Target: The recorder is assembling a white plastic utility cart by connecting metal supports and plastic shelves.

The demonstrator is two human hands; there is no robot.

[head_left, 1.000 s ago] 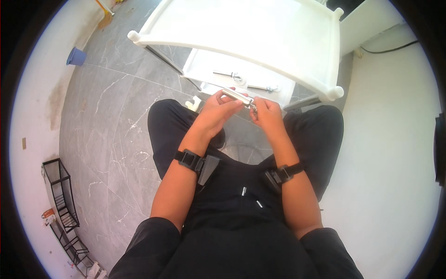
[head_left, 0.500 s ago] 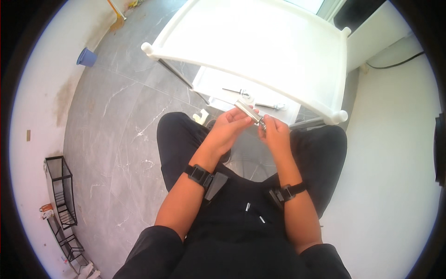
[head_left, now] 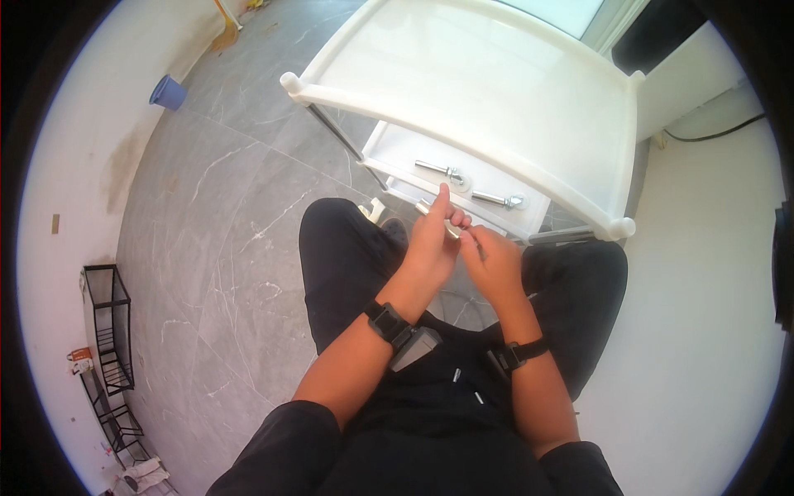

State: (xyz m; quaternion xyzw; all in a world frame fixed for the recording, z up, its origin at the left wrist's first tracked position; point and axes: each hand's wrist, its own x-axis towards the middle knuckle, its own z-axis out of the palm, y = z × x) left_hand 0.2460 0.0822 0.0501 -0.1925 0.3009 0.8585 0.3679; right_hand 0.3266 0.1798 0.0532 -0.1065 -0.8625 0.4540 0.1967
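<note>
My left hand (head_left: 430, 240) is closed around a short silvery metal tube (head_left: 423, 207); one end shows beyond the fingers and the middle is hidden by them. My right hand (head_left: 495, 263) pinches at the tube's near end, its fingertips touching my left fingers. What sits at that end is mostly covered. Just beyond my hands, on the lower white shelf (head_left: 395, 150), lie two more metal tubes, a left tube (head_left: 432, 167) and a right tube (head_left: 490, 198), each with a small caster-like wheel fitting at its right end.
Above that shelf spreads the trolley's white top tray (head_left: 496, 70), with raised rim and corner knobs. Two small metal pieces (head_left: 468, 387) rest on my dark clothing. A blue bucket (head_left: 168, 93) and black wire racks (head_left: 112, 331) stand along the left wall; a white wall (head_left: 703, 289) is at right.
My left hand has turned and wrapped further over the tube, covering more of it. My right hand has turned too, hiding the fitting at the near end. The whole view has shifted slightly.
</note>
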